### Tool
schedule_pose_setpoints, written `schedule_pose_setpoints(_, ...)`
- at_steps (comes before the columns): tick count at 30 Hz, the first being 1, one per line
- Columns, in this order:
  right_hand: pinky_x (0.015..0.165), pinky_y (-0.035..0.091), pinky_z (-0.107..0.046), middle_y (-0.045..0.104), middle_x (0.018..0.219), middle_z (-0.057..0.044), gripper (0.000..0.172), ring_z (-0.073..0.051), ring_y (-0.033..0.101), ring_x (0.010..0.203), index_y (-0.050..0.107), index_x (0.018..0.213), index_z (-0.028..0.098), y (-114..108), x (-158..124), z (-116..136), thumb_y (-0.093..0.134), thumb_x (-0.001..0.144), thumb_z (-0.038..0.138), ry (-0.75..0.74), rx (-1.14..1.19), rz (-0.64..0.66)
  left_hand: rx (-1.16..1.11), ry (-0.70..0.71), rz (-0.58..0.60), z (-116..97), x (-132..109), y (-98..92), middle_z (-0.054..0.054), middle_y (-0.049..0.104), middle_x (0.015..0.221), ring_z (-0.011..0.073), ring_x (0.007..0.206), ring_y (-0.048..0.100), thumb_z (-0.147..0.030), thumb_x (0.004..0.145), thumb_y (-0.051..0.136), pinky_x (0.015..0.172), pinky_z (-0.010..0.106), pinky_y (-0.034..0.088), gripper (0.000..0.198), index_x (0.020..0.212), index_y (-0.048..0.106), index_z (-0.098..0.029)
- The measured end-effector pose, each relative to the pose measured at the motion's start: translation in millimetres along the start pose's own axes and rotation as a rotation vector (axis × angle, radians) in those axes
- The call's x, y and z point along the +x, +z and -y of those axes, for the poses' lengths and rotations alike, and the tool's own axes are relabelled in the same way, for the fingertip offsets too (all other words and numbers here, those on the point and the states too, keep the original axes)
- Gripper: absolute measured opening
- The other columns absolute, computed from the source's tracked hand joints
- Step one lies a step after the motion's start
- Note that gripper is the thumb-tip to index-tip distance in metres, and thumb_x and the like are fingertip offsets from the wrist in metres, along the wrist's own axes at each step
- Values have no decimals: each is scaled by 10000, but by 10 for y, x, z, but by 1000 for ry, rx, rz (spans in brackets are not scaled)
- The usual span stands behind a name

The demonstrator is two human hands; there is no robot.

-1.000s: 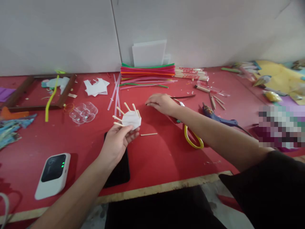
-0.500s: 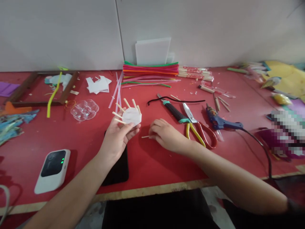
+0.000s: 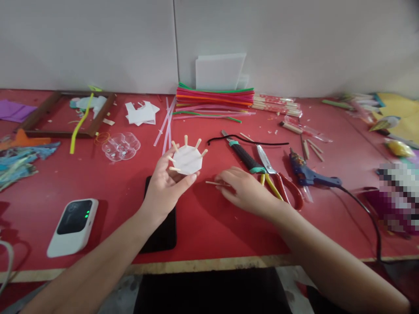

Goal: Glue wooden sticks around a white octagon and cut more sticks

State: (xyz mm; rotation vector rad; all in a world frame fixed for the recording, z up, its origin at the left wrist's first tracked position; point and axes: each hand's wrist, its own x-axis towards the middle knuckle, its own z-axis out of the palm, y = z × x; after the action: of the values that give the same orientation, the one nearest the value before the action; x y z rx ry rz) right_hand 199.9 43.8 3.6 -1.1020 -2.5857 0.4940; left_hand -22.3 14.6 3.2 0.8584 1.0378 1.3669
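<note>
A white many-sided paper disc point(image 3: 187, 160) with several short wooden sticks standing out around its far and left edges rests in my left hand point(image 3: 165, 185). The thumb lies along the disc's near edge, with the fingers behind and under it. Just to the right, over the red table, my right hand point(image 3: 240, 187) pinches a thin short wooden stick point(image 3: 212, 182) between thumb and fingers. The stick points left toward the disc and does not touch it. Below my left hand lies a black phone point(image 3: 162, 233), partly covered by the wrist.
Right of my right hand lie scissors point(image 3: 266, 161), a black-handled cutter point(image 3: 244, 155) and a blue glue gun point(image 3: 309, 174) with its cord. Pipe cleaners point(image 3: 214, 97) are stacked against the wall. A white device point(image 3: 72, 226) and a wooden frame point(image 3: 32, 117) sit at left.
The disc has turned in my left hand, so its sticks now point more upward. My right hand still holds the stick, its fingers a little more extended. The view has shifted slightly left.
</note>
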Motion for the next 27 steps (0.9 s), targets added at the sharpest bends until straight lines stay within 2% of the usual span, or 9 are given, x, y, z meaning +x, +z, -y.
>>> schedule_pose_setpoints(2,840,537,-364,717,959,-70,99,-225,673,927,667,967,200,-138,-27,-29,573,943,180,-52,-23,34,77,51,7,15,-10,-10,44,754,1166,206,1044,749,-168,737,849,1023,395,592,791,1430,483,-273)
schedule_pose_setpoints(4,892,535,-372,731,1047,-62,111,-228,683,1013,677,989,233,-354,-129,-123,574,964,266,-40,-24,-102,134,78,23,18,-19,-16,57,759,1155,229,1051,753,-200,750,843,1014,426,596,779,1433,474,-261)
schedule_pose_setpoints(6,835,545,-381,741,993,-62,132,-236,704,948,671,1004,245,-597,-316,-301,585,951,329,137,-110,-331,173,87,43,9,-28,-15,74,766,1125,244,1039,759,-234,762,836,992,438,605,761,1428,468,-232)
schedule_pose_setpoints(9,815,540,-451,725,1021,-110,206,-297,701,934,639,1087,248,-843,-695,-696,537,909,254,545,-467,-240,208,109,55,-6,-50,-2,75,770,1070,247,999,768,-258,755,841,925,416,634,703,1362,491,-212)
schedule_pose_setpoints(12,831,506,-618,689,951,-183,298,-414,685,922,600,1113,176,-839,-1058,-1118,476,841,171,626,-559,-168,194,163,74,-2,-84,17,52,763,1051,225,924,780,-229,692,882,836,366,664,650,1221,504,-235)
schedule_pose_setpoints(17,784,531,-599,615,928,-141,397,-408,653,933,555,1163,205,-646,-1398,-1536,479,776,250,580,-524,-127,230,306,100,34,-140,31,41,729,1099,204,921,778,-197,646,912,784,316,675,638,1109,476,-244)
schedule_pose_setpoints(23,842,472,-654,620,920,-110,315,-415,650,931,550,1124,259,-776,-1503,-1391,497,836,372,715,-494,-244,340,387,88,37,-156,15,41,731,1117,221,974,772,-207,687,891,806,329,673,611,1140,482,-238)
schedule_pose_setpoints(25,742,492,-549,634,917,-102,348,-377,656,852,541,1186,273,-765,-1521,-1218,546,862,398,634,-401,-414,338,347,81,20,-170,22,61,731,1164,230,996,768,-221,707,884,840,349,666,600,1158,488,-241)
schedule_pose_setpoints(27,572,447,-403,627,844,-56,394,-288,624,678,541,1232,312,-664,-1522,-981,637,857,385,422,-164,-568,331,282,79,4,-193,35,68,738,1166,229,964,773,-237,720,884,850,359,659,601,1183,500,-247)
